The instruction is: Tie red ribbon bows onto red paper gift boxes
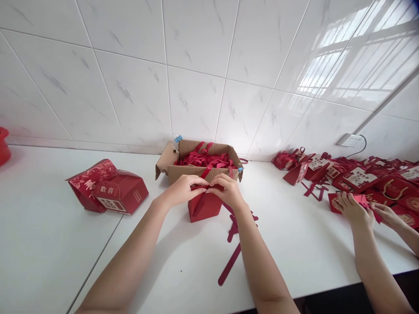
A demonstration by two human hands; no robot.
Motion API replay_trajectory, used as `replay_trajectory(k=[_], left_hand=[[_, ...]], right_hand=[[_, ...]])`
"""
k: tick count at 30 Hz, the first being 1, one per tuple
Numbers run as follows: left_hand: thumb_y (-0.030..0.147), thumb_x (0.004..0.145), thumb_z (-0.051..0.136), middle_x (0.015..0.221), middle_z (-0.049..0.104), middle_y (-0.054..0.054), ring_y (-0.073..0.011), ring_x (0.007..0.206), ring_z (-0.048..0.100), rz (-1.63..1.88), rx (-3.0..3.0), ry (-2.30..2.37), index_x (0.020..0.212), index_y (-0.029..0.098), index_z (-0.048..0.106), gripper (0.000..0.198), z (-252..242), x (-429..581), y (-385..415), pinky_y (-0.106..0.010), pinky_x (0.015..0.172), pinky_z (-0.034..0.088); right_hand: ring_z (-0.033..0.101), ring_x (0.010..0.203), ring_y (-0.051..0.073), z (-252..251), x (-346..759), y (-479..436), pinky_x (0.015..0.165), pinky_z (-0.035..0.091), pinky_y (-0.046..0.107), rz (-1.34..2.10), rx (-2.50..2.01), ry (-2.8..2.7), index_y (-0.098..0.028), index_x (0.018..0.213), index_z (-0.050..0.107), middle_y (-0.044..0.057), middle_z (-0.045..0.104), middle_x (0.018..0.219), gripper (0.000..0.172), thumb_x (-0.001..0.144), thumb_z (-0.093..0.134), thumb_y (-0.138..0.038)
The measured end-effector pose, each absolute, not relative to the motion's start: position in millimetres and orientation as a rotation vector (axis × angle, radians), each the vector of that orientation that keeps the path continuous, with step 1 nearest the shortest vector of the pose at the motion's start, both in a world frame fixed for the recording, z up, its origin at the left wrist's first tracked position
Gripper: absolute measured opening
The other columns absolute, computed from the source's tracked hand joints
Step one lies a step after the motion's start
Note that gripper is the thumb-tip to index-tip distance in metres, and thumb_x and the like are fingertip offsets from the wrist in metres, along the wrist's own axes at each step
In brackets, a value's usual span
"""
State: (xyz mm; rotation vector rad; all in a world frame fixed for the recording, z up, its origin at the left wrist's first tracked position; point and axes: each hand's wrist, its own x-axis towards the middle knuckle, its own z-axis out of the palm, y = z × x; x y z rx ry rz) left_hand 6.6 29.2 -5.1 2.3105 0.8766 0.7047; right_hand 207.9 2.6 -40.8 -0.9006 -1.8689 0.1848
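Note:
A small red gift box [205,207] stands on the white table in front of me. My left hand [183,188] and my right hand [227,189] meet at its top, fingers closed in a pinch on the upper edge. A red ribbon [207,171] sticks up between the hands; which fingers touch it is hidden. Just behind stands an open cardboard box [183,174] filled with tangled red ribbons [209,159]. Beside my right forearm lie several dark red strips [229,264] on the table.
Two red printed gift boxes [121,194] lean together at the left. On the right, another person's hands [356,211] work on a red box before a pile of finished-looking red boxes [356,179]. A tiled wall [196,87] closes off the back.

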Motion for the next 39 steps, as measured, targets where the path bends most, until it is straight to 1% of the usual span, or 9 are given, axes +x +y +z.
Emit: replay_trajectory(k=[3,7,11,17,21,29,32,36,39], left_hand=[[0.038,0.086,0.057,0.100,0.070,-0.003,-0.0190,0.085,0.064,0.706,2.342,0.872,0.105,0.029,0.072,0.027,-6,6,30,-0.029,0.071,0.053],[0.036,0.085,0.057,0.112,0.068,-0.002,-0.0200,0.096,0.064,0.735,2.320,0.828,0.104,0.028,0.072,0.025,-7,6,30,-0.029,0.078,0.053],[0.036,0.086,0.056,0.101,0.072,-0.001,-0.0198,0.090,0.065,0.686,2.266,0.871,0.102,0.027,0.072,0.024,-5,7,29,-0.029,0.077,0.053],[0.041,0.086,0.054,0.094,0.072,0.000,-0.0193,0.083,0.065,0.672,2.225,0.935,0.094,0.025,0.068,0.023,-4,12,29,-0.027,0.067,0.051],[0.041,0.086,0.053,0.089,0.071,-0.001,-0.0187,0.077,0.064,0.675,2.262,0.947,0.091,0.024,0.066,0.022,-6,14,31,-0.028,0.064,0.050],[0.042,0.086,0.054,0.099,0.068,-0.003,-0.0218,0.094,0.063,0.650,2.258,0.896,0.094,0.024,0.060,0.021,-3,10,32,-0.029,0.069,0.050],[0.044,0.084,0.056,0.102,0.067,-0.003,-0.0222,0.092,0.063,0.599,2.275,0.887,0.097,0.024,0.059,0.024,-2,10,30,-0.029,0.064,0.049],[0.045,0.076,0.065,0.092,0.066,-0.001,-0.0204,0.081,0.061,0.579,2.300,0.939,0.091,0.024,0.057,0.028,-4,15,28,-0.030,0.065,0.047],[0.045,0.077,0.064,0.090,0.065,0.000,-0.0195,0.080,0.061,0.601,2.259,0.940,0.087,0.023,0.055,0.026,-5,19,28,-0.029,0.066,0.047]], right_hand=[[0.061,0.074,0.016,-42,208,3,0.068,0.052,0.029,0.276,-0.960,-1.816,-0.020,0.079,0.064,0.002,0.066,0.079,0.017,0.074,0.075,-0.033],[0.062,0.074,0.017,-42,208,3,0.068,0.051,0.030,0.349,-0.994,-1.785,-0.021,0.076,0.065,0.002,0.068,0.077,0.019,0.071,0.077,-0.035],[0.060,0.068,0.016,-43,209,4,0.063,0.049,0.029,0.363,-0.997,-1.767,-0.021,0.071,0.064,0.001,0.067,0.073,0.023,0.069,0.078,-0.039],[0.054,0.062,0.013,-43,209,8,0.057,0.044,0.026,0.365,-0.987,-1.761,-0.020,0.064,0.058,0.000,0.062,0.068,0.030,0.068,0.078,-0.041],[0.054,0.064,0.012,-38,209,6,0.059,0.044,0.024,0.459,-1.040,-1.757,-0.019,0.064,0.057,-0.001,0.061,0.070,0.032,0.066,0.079,-0.042],[0.050,0.063,0.011,-33,210,3,0.057,0.040,0.024,0.549,-1.127,-1.773,-0.018,0.067,0.059,-0.002,0.060,0.067,0.035,0.065,0.078,-0.048],[0.048,0.062,0.011,-35,209,4,0.057,0.039,0.024,0.543,-1.141,-1.761,-0.018,0.064,0.058,-0.001,0.059,0.066,0.036,0.066,0.077,-0.049],[0.044,0.058,0.010,-33,206,2,0.053,0.034,0.024,0.661,-1.175,-1.691,-0.018,0.059,0.051,-0.003,0.054,0.061,0.040,0.063,0.079,-0.047],[0.042,0.058,0.009,-31,205,0,0.051,0.032,0.023,0.794,-1.206,-1.657,-0.019,0.059,0.047,-0.005,0.051,0.061,0.043,0.060,0.080,-0.047]])
